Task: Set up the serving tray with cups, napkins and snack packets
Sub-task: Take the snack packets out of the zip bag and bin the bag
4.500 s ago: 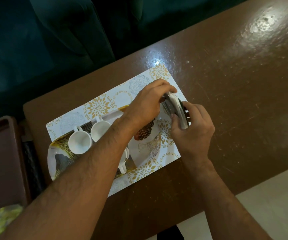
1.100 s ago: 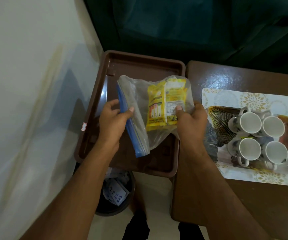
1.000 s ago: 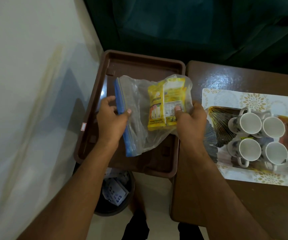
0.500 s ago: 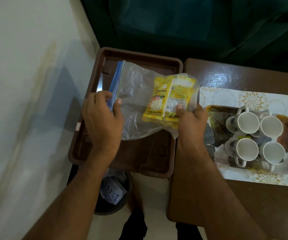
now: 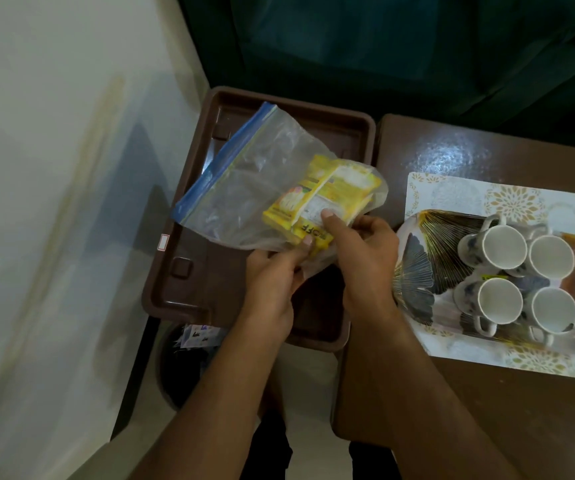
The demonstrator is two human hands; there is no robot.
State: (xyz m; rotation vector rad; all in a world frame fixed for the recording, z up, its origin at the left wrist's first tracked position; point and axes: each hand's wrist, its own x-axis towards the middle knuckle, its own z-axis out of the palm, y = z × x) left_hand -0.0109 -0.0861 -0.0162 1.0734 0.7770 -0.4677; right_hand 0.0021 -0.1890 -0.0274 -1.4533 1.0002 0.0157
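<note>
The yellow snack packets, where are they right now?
The yellow snack packets are inside the clear zip bag, held by both hands above the brown tray, left of the four white cups.

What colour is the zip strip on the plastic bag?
Blue, on the zip strip of the clear bag; seen in the head view.

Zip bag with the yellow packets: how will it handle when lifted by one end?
Likely floppy: the zip bag is thin, creased clear film, sagging between both hands. The yellow packets sit bunched at the held end, so weight probably shifts there. The film looks glossy, possibly slippery; the right hand pinches through it.
</note>
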